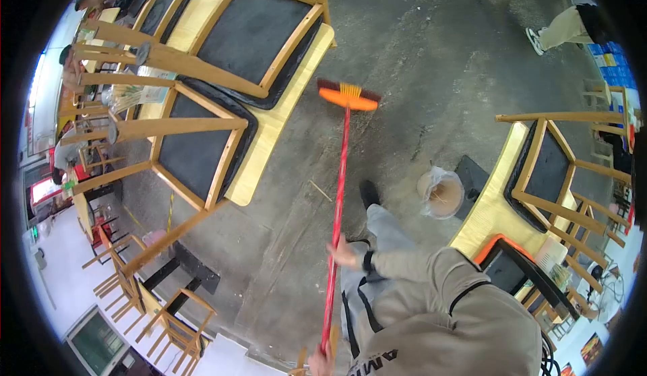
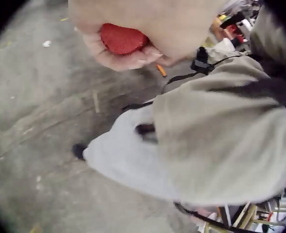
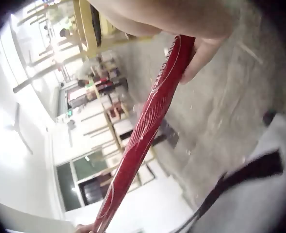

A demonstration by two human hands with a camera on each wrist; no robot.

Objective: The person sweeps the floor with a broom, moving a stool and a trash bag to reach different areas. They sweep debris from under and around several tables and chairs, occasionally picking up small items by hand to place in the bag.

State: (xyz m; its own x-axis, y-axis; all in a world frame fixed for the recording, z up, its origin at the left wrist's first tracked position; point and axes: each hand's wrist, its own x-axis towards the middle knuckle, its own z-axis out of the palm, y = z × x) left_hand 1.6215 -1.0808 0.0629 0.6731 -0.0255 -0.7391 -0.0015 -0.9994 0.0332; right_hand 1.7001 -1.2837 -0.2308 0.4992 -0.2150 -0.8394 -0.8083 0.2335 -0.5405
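A broom with a red handle [image 1: 340,180] and an orange head [image 1: 348,99] reaches away across the grey floor, its bristles on the far side. My right hand [image 1: 346,253] grips the handle partway down, its fingers round the shaft [image 3: 142,131] in the right wrist view, where the right hand [image 3: 181,22] is at the top. Lower, at the bottom edge of the head view, my left hand [image 1: 321,361] holds the near end. In the left wrist view the rounded red tip [image 2: 122,40] shows within the curled left hand [image 2: 147,29].
Upturned chairs lie on a table [image 1: 273,130] at the left and another table [image 1: 495,191] at the right. A lined bucket [image 1: 443,194] stands on the floor right of my foot [image 1: 369,193]. A thin stick [image 1: 320,191] lies near the handle. A person [image 1: 566,28] is at upper right.
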